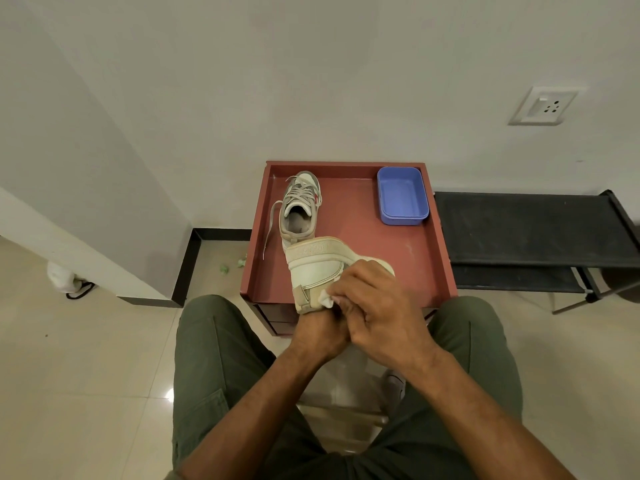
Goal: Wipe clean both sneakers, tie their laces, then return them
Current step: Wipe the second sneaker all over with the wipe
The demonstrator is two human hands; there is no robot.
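Pale walls meet in a corner above a glossy tiled floor (86, 375), with a black skirting strip along the base. At far left on the floor lies a white bundle with a black cord (65, 280), and a few small green scraps (224, 269) sit near the skirting.

Against the wall stands a low red counter (363, 237) with a raised rim, like a shallow tray. On its left part rests one sneaker (299, 209), upright, opening toward the camera, its laces (272, 220) untied and trailing down the left side. The second sneaker (318, 268) is held tipped on its side over the counter's near edge, sole edge uppermost. The left hand (320, 332) grips it from below at the near end; how its fingers lie is mostly hidden behind the other hand. The right hand (377, 306) lies over the shoe's side, fingers curled down and pinching a small white cloth (327, 296) against the upper.

At the counter's back right corner sits a blue plastic tub (403, 195); nothing shows inside it.

Right of the counter stands a black rack (533, 230) with two fabric shelves, and a white wall socket (543, 105) is mounted above it. Olive trouser legs (214, 358) frame the bottom.
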